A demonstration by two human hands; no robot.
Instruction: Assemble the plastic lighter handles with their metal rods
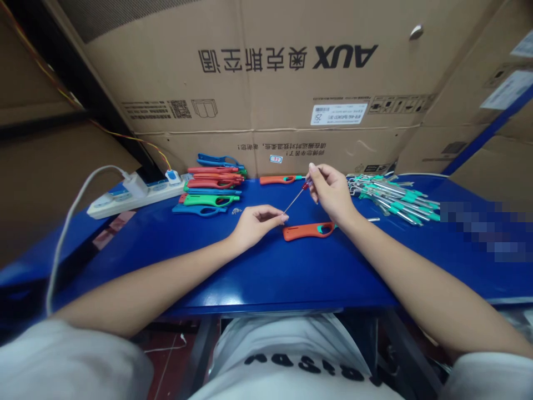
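Both my hands hold one thin metal rod [295, 200] above the blue table [266, 266]. My right hand [331, 191] pinches its upper end, where a small red piece sits. My left hand [256, 222] pinches the lower tip. Just below the rod an orange lighter body with a green trigger [308, 230] lies flat on the table, close to my right wrist. Another orange lighter body [280, 179] lies further back, near the cardboard.
A stack of red, blue and green lighter bodies [210, 189] sits at the back left. A pile of metal rods with green ends [393, 197] lies at the right. A white power strip [133, 197] with a cable is far left. Cardboard boxes [266, 83] wall the back.
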